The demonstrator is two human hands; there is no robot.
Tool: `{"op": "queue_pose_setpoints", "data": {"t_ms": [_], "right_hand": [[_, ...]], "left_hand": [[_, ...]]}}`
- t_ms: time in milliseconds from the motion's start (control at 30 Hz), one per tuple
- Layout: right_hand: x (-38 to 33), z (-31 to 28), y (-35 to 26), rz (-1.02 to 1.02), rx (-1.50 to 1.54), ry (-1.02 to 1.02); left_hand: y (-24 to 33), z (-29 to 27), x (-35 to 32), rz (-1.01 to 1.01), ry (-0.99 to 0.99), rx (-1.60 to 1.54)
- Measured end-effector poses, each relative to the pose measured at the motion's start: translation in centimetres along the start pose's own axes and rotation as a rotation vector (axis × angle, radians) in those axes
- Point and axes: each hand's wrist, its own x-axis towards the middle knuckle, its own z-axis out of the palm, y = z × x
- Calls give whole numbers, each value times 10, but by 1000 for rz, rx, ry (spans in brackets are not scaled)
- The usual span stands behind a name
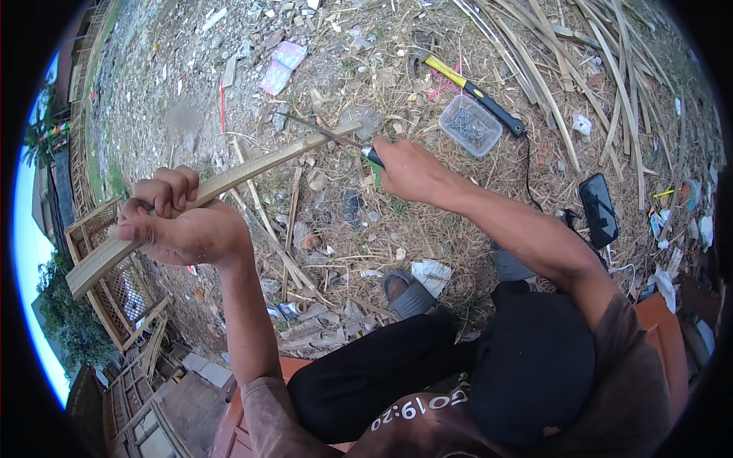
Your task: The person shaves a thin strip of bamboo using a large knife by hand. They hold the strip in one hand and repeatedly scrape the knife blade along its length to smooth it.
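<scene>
The left hand (187,229) was closed around a pale wooden slat (259,166), with the fingers curled over its upper side and the thumb lying along it toward the near end. The slat slanted across the view, from the lower left up to a far end just beside the right hand (412,169). That hand was wrapped around the dark handle of a knife (347,141) — its thin blade pointed up and to the left and crossed the slat near the far end. Whether the edge was biting into the wood or only lying against it was hard to tell from above.

Beyond the right forearm, a clear plastic tub (489,146) sat on the dry grass with nails (467,126) in it. Just beside it lay a hammer (447,71) with a yellow and black handle, its head toward the top of the view. A smartphone (598,210) lay farther right, near the forearm, and long split strips (534,65) of wood were heaped at the upper right. A pink and purple packet (282,67) lay on the stony ground past the slat — well apart from both hands. Below the slat, near a grey sandal (412,300), was a crumpled white scrap (431,276).
</scene>
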Motion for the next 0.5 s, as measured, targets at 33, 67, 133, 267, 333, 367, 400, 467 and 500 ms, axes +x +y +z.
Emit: {"op": "queue_pose_setpoints", "data": {"t_ms": [33,67,133,267,333,367,400,467,500], "right_hand": [[-5,-11,-24,-65,9,-49],[-6,-13,-22,-66,12,-38],[-7,-8,-17,-62,32,-30],[-6,-1,5,95,-93,-38],[0,-4,4,17,-52,-31],[0,-2,8,13,-38,-33],[-1,1,13,8,-24,-36],[0,-6,28,48,-65,-29],[2,-10,34,67,-86,-24]], "left_hand": [[-4,-11,3,-18,-4,-43],[-2,-6,2,-4,-5,-40],[4,1,0,13,-16,-19],[1,-5,-2,-14,2,-9],[-1,-6,2,-16,-5,-38],[-1,-6,3,-19,-8,-53],[-1,-6,0,-20,-6,-35],[1,3,1,5,2,-27],[2,6,5,18,9,-42]]}}
